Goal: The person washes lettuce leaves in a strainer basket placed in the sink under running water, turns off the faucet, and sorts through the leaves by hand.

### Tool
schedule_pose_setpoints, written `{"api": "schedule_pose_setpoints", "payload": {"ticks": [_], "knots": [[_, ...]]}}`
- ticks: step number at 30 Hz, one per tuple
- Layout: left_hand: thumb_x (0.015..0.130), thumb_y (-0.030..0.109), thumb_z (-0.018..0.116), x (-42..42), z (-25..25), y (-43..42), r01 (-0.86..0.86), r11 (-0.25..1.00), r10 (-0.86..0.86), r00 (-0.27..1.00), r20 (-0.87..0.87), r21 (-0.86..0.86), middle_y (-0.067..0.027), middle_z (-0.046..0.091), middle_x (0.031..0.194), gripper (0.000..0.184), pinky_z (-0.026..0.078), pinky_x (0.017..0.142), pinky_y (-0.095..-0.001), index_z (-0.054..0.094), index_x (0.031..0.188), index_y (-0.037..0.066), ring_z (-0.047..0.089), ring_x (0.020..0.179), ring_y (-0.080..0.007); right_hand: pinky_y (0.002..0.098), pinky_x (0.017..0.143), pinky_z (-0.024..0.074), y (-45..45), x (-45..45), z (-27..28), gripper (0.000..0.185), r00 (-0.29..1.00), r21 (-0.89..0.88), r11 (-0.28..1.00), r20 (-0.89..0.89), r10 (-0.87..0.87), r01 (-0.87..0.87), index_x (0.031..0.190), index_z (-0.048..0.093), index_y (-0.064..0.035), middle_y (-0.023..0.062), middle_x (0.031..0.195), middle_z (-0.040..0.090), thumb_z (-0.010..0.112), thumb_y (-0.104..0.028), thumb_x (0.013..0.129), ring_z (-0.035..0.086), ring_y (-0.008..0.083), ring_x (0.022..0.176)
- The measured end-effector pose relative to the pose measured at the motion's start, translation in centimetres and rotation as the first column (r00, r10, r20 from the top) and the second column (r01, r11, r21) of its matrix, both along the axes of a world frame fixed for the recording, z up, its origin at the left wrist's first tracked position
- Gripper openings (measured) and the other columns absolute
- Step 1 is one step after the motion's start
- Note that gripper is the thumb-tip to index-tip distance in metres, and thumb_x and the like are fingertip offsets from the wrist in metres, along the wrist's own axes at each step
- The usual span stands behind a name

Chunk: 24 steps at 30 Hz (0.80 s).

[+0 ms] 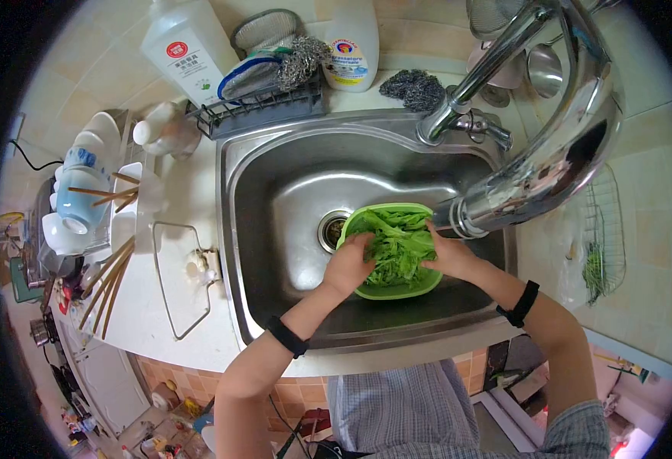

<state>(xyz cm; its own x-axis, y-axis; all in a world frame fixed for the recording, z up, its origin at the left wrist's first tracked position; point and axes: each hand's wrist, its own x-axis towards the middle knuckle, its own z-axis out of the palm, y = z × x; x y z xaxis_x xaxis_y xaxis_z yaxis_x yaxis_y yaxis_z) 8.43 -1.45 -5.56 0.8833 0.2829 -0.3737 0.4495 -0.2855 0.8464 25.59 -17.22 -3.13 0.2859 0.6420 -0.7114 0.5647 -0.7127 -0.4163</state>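
A light green basin full of green leafy vegetables sits in the metal sink, just right of the drain. At the basin's left side, my left hand has its fingers curled on the leaves. My right hand lies over the basin's right side, fingers reaching into the leaves. Both hands look partly closed around greens, and their fingertips are partly hidden. Above the right part of the sink hangs the curved end of the chrome faucet. Whether water runs is not visible.
Behind the sink are a sponge rack, a white bottle, a spray bottle and a dark scouring pad. Bowls and chopsticks stand left. A wire basket is on the right.
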Motion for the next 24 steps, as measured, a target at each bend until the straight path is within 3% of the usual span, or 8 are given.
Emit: {"api": "schedule_pose_setpoints", "payload": {"ticks": [2,5,12,16,19,21,22,24], "knots": [[0.064,0.016,0.066,0.1,0.9,-0.5,0.143,0.824,-0.160,0.987,-0.017,0.548,-0.0213,0.043,0.110,0.066,0.039,0.084,-0.0332,0.032,0.118,-0.002,0.045,0.101,-0.0298,0.0376,0.089,0.0358,-0.2,-0.8,0.4,0.095,0.905,0.144,0.943,0.355,0.235,-0.302,0.130,0.006,-0.0030,0.0211,0.131,0.020,0.069,-0.028,0.064,0.039,0.0336,0.111],[0.062,0.028,0.069,0.4,0.3,-1.9,0.291,0.774,-0.279,0.954,-0.109,0.562,-0.0223,0.024,0.126,0.087,0.029,0.095,-0.0363,0.018,0.125,-0.004,0.028,0.117,-0.0323,0.0409,0.098,0.0246,0.7,-1.9,-1.0,0.103,0.827,0.080,0.880,0.390,0.404,-0.468,0.130,0.004,-0.0021,0.0186,0.135,0.000,0.072,-0.029,0.058,0.022,0.0339,0.121],[0.052,0.051,0.070,1.8,-3.6,-2.9,0.610,0.603,-0.336,0.778,-0.531,0.514,-0.0206,0.014,0.133,0.116,0.020,0.099,-0.0402,0.004,0.128,-0.005,0.018,0.123,-0.0335,0.0464,0.099,0.0151,1.6,-3.7,-9.0,0.095,0.734,-0.134,0.834,0.414,0.539,-0.536,0.126,0.017,0.0009,0.0197,0.132,0.011,0.073,-0.027,0.055,0.010,0.0367,0.123],[0.049,0.057,0.069,2.7,-5.3,-3.5,0.667,0.573,-0.302,0.712,-0.635,0.476,-0.0200,0.016,0.133,0.120,0.019,0.100,-0.0394,0.004,0.129,-0.004,0.020,0.123,-0.0328,0.0472,0.092,0.0287,2.6,-4.3,-11.5,0.079,0.786,-0.098,0.906,0.465,0.407,-0.411,0.123,0.027,-0.0058,0.0186,0.127,0.022,0.069,-0.016,0.057,0.018,0.0372,0.120],[0.065,0.043,0.063,2.7,-8.8,-4.2,0.727,0.502,-0.243,0.638,-0.731,0.468,-0.0174,0.014,0.135,0.100,0.017,0.100,-0.0373,0.001,0.131,0.000,0.017,0.125,-0.0284,0.0431,0.083,0.0390,3.3,-4.7,-12.5,0.071,0.742,-0.161,0.937,0.575,0.345,-0.311,0.120,0.031,-0.0079,0.0172,0.122,0.031,0.067,-0.011,0.059,0.032,0.0359,0.112],[0.065,0.037,0.064,1.1,-16.4,-5.4,0.364,0.270,-0.067,0.931,-0.360,0.891,-0.0174,0.020,0.133,0.096,0.021,0.098,-0.0379,0.005,0.130,-0.003,0.024,0.121,-0.0295,0.0391,0.078,0.0434,3.3,-4.3,-9.9,0.067,0.797,-0.089,0.965,0.548,0.254,-0.247,0.117,0.034,-0.0068,0.0164,0.114,0.040,0.066,-0.011,0.059,0.043,0.0329,0.101],[0.065,0.037,0.064,1.4,-14.6,-5.1,0.367,0.273,-0.070,0.929,-0.362,0.889,-0.0174,0.020,0.133,0.096,0.021,0.098,-0.0379,0.005,0.130,-0.003,0.024,0.121,-0.0295,0.0372,0.076,0.0443,3.0,-3.7,-9.2,0.065,0.836,-0.018,0.971,0.505,0.214,-0.238,0.115,0.036,-0.0058,0.0161,0.106,0.045,0.067,-0.013,0.058,0.048,0.0308,0.094],[0.069,0.024,0.059,2.4,-8.3,-3.4,0.622,0.493,-0.250,0.771,-0.586,0.608,-0.0158,0.029,0.129,0.078,0.029,0.094,-0.0367,0.015,0.127,-0.004,0.033,0.117,-0.0289,0.0333,0.073,0.0460,2.3,-2.3,-7.7,0.063,0.906,0.115,0.972,0.398,0.146,-0.207,0.112,0.041,-0.0037,0.0155,0.090,0.056,0.068,-0.018,0.056,0.056,0.0267,0.080]]}}
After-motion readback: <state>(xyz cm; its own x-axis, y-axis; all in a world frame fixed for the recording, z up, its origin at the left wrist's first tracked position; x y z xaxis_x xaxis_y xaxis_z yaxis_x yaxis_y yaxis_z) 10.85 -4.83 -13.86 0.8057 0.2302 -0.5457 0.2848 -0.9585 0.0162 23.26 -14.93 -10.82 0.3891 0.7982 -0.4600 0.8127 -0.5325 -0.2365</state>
